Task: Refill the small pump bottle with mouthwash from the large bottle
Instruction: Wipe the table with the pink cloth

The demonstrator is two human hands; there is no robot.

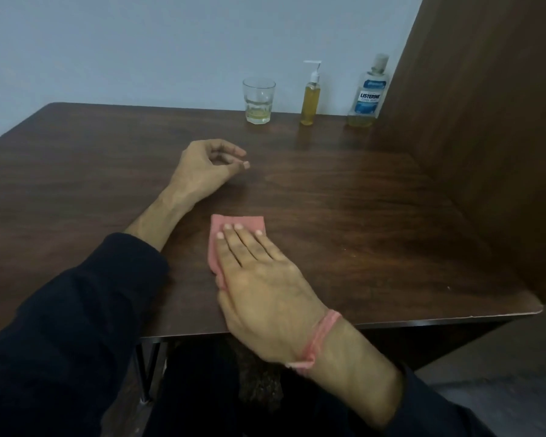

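Small pump bottle (309,99) upright at table's (375,216) far edge, between glass (258,100) and large mouthwash bottle (368,93), right hand (259,279) pressed flat on pink cloth (234,234), fingers extended, left hand (207,165) loosely curled, empty, resting on tabletop.

Left hand (207,165) rests loosely curled, holding nothing; right hand (262,288) lies flat, fingers (246,244) extended.

Glass (258,100), pump bottle (310,102), large bottle (368,96) along table (391,231) rear, left to right; cloth (234,230) near front.
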